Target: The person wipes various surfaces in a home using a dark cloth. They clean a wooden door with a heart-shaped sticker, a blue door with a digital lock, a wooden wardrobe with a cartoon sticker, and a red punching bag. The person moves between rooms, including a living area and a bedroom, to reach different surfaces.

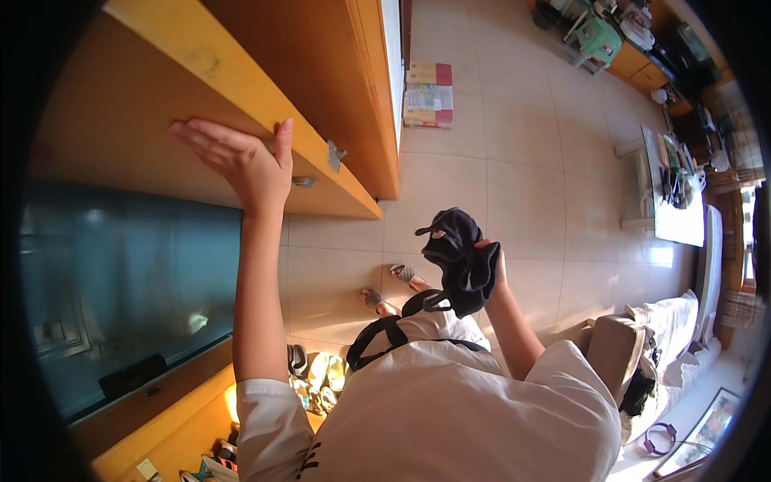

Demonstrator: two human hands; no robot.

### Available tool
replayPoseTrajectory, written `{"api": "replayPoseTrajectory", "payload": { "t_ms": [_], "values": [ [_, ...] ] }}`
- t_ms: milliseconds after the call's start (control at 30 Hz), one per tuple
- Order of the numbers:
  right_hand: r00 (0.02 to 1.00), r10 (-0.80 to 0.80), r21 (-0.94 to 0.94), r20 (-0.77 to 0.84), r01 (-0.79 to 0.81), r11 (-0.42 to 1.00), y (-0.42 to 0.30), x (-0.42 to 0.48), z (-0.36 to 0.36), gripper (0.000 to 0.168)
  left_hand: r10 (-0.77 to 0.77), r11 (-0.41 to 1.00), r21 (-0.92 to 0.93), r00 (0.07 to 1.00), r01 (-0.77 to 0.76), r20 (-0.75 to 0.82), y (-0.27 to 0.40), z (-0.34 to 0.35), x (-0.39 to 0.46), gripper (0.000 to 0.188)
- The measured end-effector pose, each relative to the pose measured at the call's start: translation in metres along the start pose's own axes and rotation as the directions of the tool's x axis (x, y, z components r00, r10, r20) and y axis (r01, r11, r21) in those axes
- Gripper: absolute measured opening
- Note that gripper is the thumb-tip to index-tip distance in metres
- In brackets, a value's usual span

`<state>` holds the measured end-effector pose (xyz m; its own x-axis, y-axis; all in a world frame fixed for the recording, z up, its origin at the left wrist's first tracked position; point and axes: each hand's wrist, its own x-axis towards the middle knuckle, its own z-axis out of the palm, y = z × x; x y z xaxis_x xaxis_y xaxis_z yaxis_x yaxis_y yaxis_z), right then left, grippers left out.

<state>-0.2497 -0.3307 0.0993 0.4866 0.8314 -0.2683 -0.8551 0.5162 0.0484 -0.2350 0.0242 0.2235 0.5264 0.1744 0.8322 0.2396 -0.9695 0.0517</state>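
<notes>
My left hand point(244, 156) lies flat against the face of a wooden door point(162, 126), the thumb apart from the fingers and resting at the door's lighter edge. Just below that hand a round metal lock point(305, 181) is set in the door. A patch of grey tape point(335, 156) sticks to the edge nearby. In front of my waist, my right hand point(499, 265) grips a bunched black cloth item point(462, 259) with strap-like loops. Most of its fingers are hidden behind the cloth.
Several shoes point(319, 373) stand at lower left, near a teal door point(132, 289). Against the wall are stacked boxes point(428, 96). Rightward stand a green plastic stool point(597, 42), a table point(677, 223) bearing objects, and a sofa point(608, 355). Tiled floor point(524, 205) lies ahead.
</notes>
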Motion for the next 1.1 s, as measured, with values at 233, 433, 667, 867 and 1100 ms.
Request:
{"api": "replayPoseTrajectory", "payload": {
  "t_ms": [233,433,667,867,1100],
  "values": [
    [0.995,0.064,-0.075,-0.082,-0.070,0.995,0.050,0.009,-0.004,0.057,-0.043,0.935,-0.328,0.959,0.138,0.282,-0.006,-0.071,-0.030,0.067],
    [0.975,0.206,0.012,0.081,-0.207,0.978,0.077,0.034,0.076,0.051,-0.417,0.862,0.271,0.294,0.428,0.860,-0.105,-0.103,-0.333,0.061],
    [0.364,-0.543,-0.200,0.757,0.920,0.338,0.049,0.047,0.241,0.061,-0.475,0.613,0.575,-0.329,0.541,0.816,-0.104,-0.293,-0.714,0.065],
    [-0.619,0.422,0.617,0.662,0.132,-0.776,0.117,0.100,0.449,0.060,-0.460,-0.209,0.648,-0.659,0.732,0.596,-0.029,-0.312,-0.747,0.059],
    [-0.219,0.522,0.377,0.824,-0.475,-0.795,0.207,0.193,0.521,0.049,-0.595,-0.013,0.460,-0.377,0.888,0.710,-0.088,-0.263,-0.737,0.051]
  ]
}}
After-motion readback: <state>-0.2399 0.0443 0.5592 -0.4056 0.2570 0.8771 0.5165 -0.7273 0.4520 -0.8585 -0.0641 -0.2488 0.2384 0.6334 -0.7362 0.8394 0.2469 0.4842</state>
